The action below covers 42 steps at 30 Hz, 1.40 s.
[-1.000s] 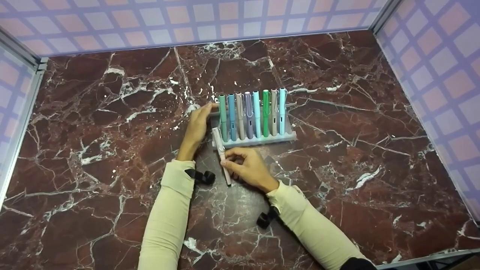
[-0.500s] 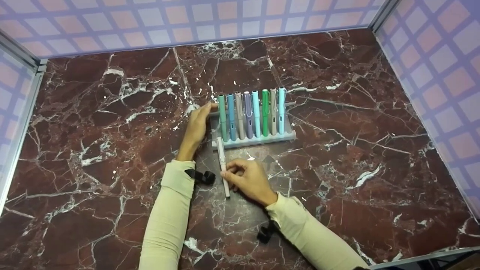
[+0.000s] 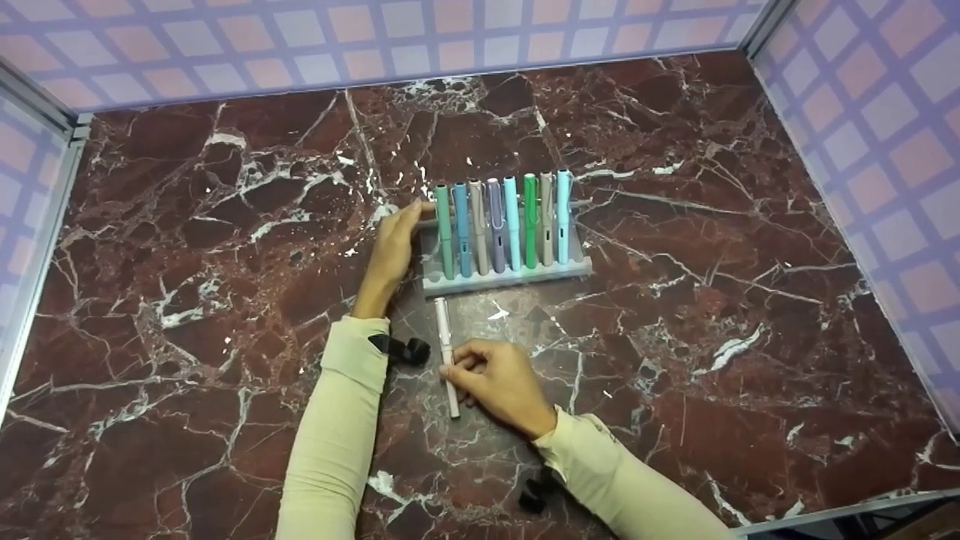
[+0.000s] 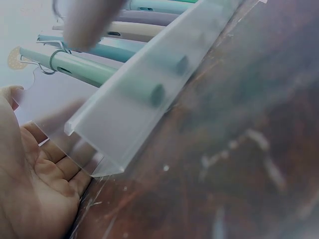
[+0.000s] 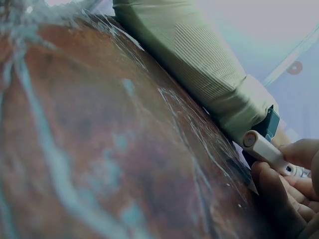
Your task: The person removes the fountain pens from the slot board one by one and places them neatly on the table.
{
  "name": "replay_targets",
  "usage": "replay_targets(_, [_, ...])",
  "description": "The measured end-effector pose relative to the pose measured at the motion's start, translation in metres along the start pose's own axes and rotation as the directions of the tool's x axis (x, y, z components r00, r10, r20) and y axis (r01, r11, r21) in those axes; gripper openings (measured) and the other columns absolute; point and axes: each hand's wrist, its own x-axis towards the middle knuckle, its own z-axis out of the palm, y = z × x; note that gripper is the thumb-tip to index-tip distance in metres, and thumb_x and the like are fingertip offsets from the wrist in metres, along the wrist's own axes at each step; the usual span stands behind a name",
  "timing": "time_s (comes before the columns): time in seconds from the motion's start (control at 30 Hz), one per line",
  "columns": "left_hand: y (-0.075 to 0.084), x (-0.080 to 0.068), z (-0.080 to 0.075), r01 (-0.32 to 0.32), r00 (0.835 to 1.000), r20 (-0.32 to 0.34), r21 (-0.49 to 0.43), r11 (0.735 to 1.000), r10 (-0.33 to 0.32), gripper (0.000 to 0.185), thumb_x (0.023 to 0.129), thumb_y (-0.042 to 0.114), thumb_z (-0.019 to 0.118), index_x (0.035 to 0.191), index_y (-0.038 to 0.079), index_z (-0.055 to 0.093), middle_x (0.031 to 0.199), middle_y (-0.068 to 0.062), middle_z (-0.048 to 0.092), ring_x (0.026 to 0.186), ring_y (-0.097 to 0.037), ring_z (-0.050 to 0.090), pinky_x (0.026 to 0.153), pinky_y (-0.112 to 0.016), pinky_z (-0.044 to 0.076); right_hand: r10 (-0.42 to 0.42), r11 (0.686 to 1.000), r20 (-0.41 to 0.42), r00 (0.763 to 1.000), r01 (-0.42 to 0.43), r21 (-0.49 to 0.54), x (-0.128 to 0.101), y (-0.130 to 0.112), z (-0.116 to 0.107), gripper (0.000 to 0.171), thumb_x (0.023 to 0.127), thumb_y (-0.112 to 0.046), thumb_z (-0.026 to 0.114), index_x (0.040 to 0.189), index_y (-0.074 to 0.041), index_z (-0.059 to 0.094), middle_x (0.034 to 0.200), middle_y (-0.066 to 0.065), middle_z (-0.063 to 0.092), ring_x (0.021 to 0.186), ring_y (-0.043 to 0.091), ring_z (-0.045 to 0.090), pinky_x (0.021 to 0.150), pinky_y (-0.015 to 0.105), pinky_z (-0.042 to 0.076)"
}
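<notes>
A clear pen stand holds a row of several capped fountain pens in green, blue, beige, purple and light blue. My left hand is at the stand's left end. In the left wrist view, its curled fingers show partly through the clear plastic, gripping that side. My right hand pinches a pale pink fountain pen by its barrel between thumb and fingers. This pen lies in front of the stand, apart from it, with its clip end toward the stand. Its barrel end faces the right wrist camera.
The dark red marble tabletop has white veins. Checked panels enclose it at the back and both sides. Black straps with camera mounts sit at both sleeve cuffs.
My right hand has drawn the pale pink pen toward me, away from the stand's front left corner. My left hand and the stand have stayed in place.
</notes>
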Motion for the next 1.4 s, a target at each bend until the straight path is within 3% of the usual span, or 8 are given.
replay_targets(0.33, [0.003,0.001,0.000,0.018,1.000,0.019,-0.012,1.000,-0.017,0.044,0.109,0.023,0.033,0.116,-0.005,0.067,0.072,-0.008,0.063,0.054,-0.015,0.055,0.048,-0.023,0.049,0.093,0.996,0.010,0.996,-0.093,0.009,0.007,-0.005,0.002,0.015,0.086,-0.016,0.079,0.087,-0.002,0.072,0.071,0.005,0.072,0.050,0.012,0.065,0.045,0.030,0.057])
replay_targets(0.47, [0.003,0.001,0.000,0.014,1.000,0.006,0.013,1.000,-0.014,0.043,0.108,0.022,0.034,0.117,-0.005,0.066,0.080,-0.005,0.068,0.059,-0.014,0.058,0.053,-0.023,0.051,0.119,0.993,0.008,0.993,-0.119,0.016,0.008,-0.007,0.002,0.015,0.085,-0.015,0.080,0.084,-0.004,0.072,0.068,0.003,0.071,0.048,0.011,0.064,0.044,0.030,0.057])
replay_targets(0.77, [0.001,0.001,0.001,-0.005,1.000,-0.005,-0.004,1.000,0.005,0.043,0.107,0.020,0.034,0.117,-0.006,0.067,0.081,-0.010,0.068,0.057,-0.015,0.056,0.051,-0.022,0.049,0.133,0.991,0.011,0.991,-0.133,-0.003,0.009,-0.008,0.003,0.014,0.088,-0.013,0.076,0.078,-0.005,0.069,0.064,0.000,0.068,0.046,0.009,0.062,0.043,0.031,0.056])
replay_targets(0.93, [0.000,0.000,0.001,0.009,1.000,-0.018,0.023,1.000,-0.009,0.043,0.108,0.022,0.034,0.117,-0.006,0.066,0.087,-0.009,0.070,0.060,-0.014,0.058,0.055,-0.022,0.051,0.131,0.991,0.013,0.991,-0.132,0.008,0.008,-0.006,0.003,0.016,0.089,-0.015,0.076,0.078,-0.006,0.069,0.063,0.001,0.067,0.045,0.010,0.061,0.042,0.031,0.055])
replay_targets(1.13, [0.000,-0.001,-0.001,0.021,1.000,-0.019,0.019,1.000,-0.021,0.044,0.109,0.022,0.034,0.118,-0.006,0.066,0.082,-0.011,0.068,0.060,-0.016,0.057,0.055,-0.023,0.050,0.124,0.992,0.004,0.992,-0.124,0.039,0.007,-0.006,0.002,0.019,0.091,-0.019,0.074,0.079,-0.006,0.068,0.063,0.003,0.067,0.044,0.011,0.061,0.041,0.033,0.055])
replay_targets(1.2, [-0.001,-0.001,-0.001,0.012,1.000,-0.023,0.027,1.000,-0.011,0.044,0.108,0.021,0.034,0.117,-0.007,0.066,0.085,-0.014,0.068,0.064,-0.015,0.058,0.061,-0.023,0.052,0.110,0.991,0.000,0.994,-0.110,0.070,0.008,-0.005,0.000,0.018,0.092,-0.018,0.073,0.081,-0.004,0.068,0.064,0.005,0.068,0.044,0.012,0.061,0.041,0.034,0.055])
replay_targets(1.3, [0.000,0.000,0.000,-0.008,0.999,-0.039,0.068,0.998,0.010,0.043,0.108,0.019,0.035,0.117,-0.008,0.066,0.103,-0.018,0.070,0.084,-0.014,0.062,0.083,-0.025,0.051,0.075,0.990,-0.004,0.997,-0.074,0.120,0.010,-0.002,-0.003,0.016,0.093,-0.015,0.071,0.085,-0.002,0.068,0.067,0.008,0.069,0.044,0.013,0.060,0.040,0.035,0.055])
replay_targets(1.4, [0.000,0.000,0.001,-0.007,0.999,-0.044,0.081,0.997,0.010,0.043,0.107,0.019,0.035,0.117,-0.008,0.066,0.111,-0.021,0.069,0.089,-0.017,0.062,0.084,-0.027,0.050,0.019,0.990,-0.025,0.999,-0.016,0.143,0.013,0.002,-0.008,0.017,0.095,-0.014,0.069,0.087,0.001,0.069,0.069,0.011,0.069,0.044,0.014,0.059,0.038,0.034,0.053])
